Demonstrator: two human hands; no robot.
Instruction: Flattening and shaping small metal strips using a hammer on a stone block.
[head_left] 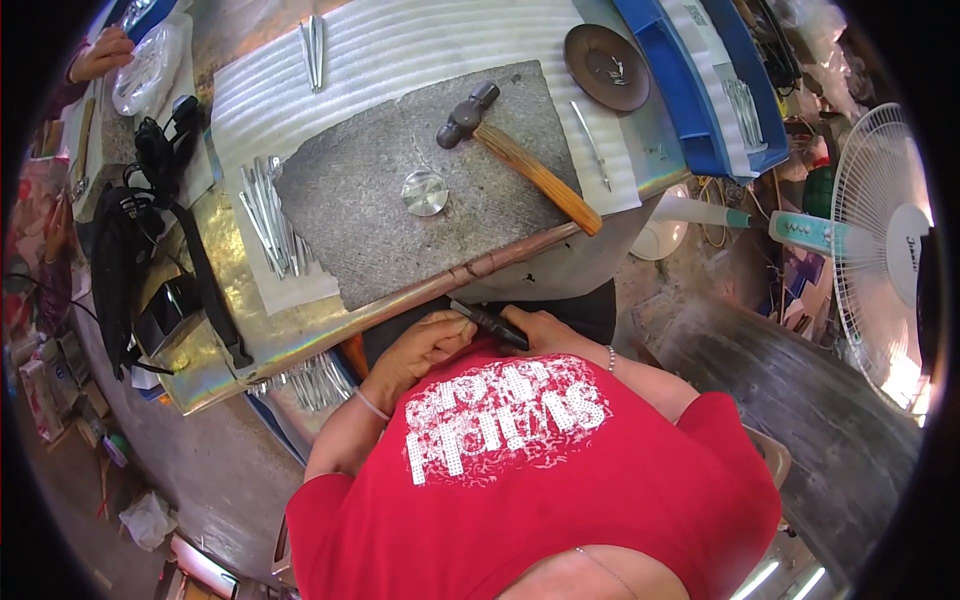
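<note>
Low in front of my red shirt, just below the table edge, both hands are close together. My right hand point(542, 330) is closed round a narrow dark hand tool point(492, 323) with a greyish tip; its exact kind I cannot make out. Beside that tip, my left hand point(430, 350) has its fingers curled together, and whatever they may pinch is hidden. Beyond the hands, a grey stone slab point(360, 220) lies on the table. On it rest a small round metal disc point(425, 193) and a ball-peen hammer point(530, 170), whose wooden handle reaches over the near edge.
Several thin metal rods point(268, 220) lie left of the slab, more point(312, 55) behind it. A brown dish point(607, 68) with small pieces and a blue tray point(690, 110) stand right. A fan point(885, 245) is farther right. Another person's hand point(103, 52) shows far left.
</note>
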